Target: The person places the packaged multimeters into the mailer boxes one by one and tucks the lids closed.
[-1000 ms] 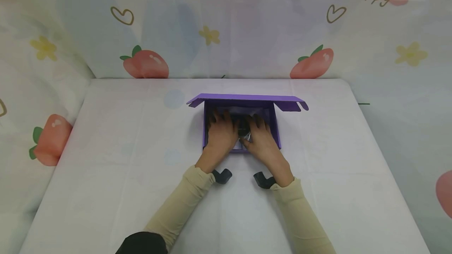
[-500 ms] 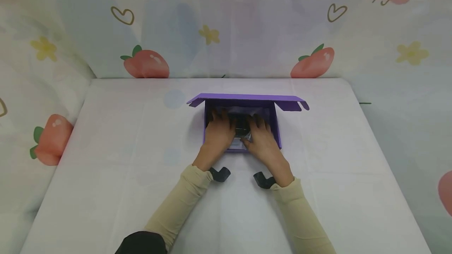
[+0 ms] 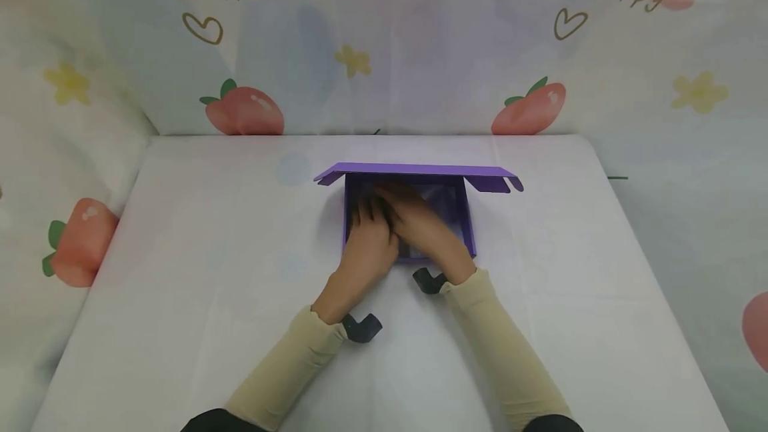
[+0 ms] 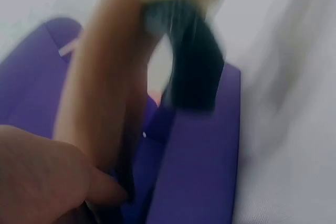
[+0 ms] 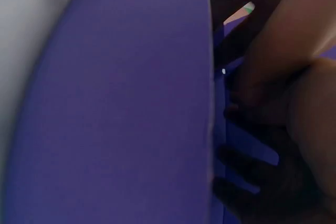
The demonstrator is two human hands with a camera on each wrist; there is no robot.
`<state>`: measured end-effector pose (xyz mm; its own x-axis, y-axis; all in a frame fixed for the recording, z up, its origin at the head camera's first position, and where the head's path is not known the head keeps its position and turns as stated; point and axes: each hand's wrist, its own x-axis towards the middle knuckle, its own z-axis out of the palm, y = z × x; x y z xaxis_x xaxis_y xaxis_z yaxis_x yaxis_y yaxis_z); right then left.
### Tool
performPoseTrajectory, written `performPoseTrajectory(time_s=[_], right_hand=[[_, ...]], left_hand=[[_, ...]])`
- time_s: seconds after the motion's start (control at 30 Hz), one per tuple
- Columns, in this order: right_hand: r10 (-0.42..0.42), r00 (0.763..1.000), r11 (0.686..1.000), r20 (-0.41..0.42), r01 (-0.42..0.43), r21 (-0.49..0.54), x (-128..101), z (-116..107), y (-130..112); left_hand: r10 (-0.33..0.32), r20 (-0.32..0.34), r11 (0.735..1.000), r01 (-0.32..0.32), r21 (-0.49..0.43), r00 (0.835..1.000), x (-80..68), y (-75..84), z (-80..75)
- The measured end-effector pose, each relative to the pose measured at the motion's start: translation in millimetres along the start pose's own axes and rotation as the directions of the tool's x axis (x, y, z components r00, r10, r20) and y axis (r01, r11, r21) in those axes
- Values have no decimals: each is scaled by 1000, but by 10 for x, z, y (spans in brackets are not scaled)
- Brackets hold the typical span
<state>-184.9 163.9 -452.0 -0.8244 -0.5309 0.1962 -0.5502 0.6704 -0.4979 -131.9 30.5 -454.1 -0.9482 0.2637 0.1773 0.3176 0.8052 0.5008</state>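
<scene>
Fingers [image 3: 363,212] of the left hand [image 3: 369,249] are pointing toward the far side inside the purple box [image 3: 471,229], lying close together with narrow gaps; whether they are clamping on anything cannot be told, as the tips are sitting in shadow. The right hand [image 3: 417,219] is crossing the box interior from the near right corner toward the far left; its fingertips are being hidden, so their state cannot be told.

The box is resting on the white bench [image 3: 600,352], near the middle. It is presenting an open top, a shallow rectangular form and plain, smooth purple panels. The inner walls are appearing darker than the lid [image 3: 420,169], which is standing raised along the far side. Side flaps [image 3: 491,185] are angling outward at both ends of the lid, the right one showing a rounded, notched tab. A paler, mottled surface is showing inside at the right.

Beige sleeves [image 3: 285,369] are covering both forearms, and a black fitting [image 3: 363,329] is projecting from each wrist. The left wrist view is blurring.
</scene>
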Motion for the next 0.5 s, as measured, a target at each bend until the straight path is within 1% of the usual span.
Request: performPoseTrajectory(time_s=[0.1,0.17,0.2,0.27,0.33,0.4,0.5], right_hand=[[26,993,1000,116,-27,14,120,17,-1],[17,985,1000,173,-18,4,204,60,23],[20,978,1000,206,-19,-6,232,69,25],[15,965,999,261,-3,-47,259,87,34],[-7,958,996,288,32,-82,264,91,30],[0,949,993,316,37,-111,246,63,6],[6,938,986,347,53,-159,246,44,-12]], left_hand=[[-37,97,999,39,-12,995,-123,63,-75],[-43,144,999,39,31,989,-200,94,-102],[-56,171,997,48,52,984,-236,111,-114],[-75,207,991,51,122,976,-287,143,-129],[-92,223,979,47,198,971,-314,171,-140],[-116,238,968,56,246,964,-318,195,-146],[-114,253,956,37,293,961,-302,198,-148]])
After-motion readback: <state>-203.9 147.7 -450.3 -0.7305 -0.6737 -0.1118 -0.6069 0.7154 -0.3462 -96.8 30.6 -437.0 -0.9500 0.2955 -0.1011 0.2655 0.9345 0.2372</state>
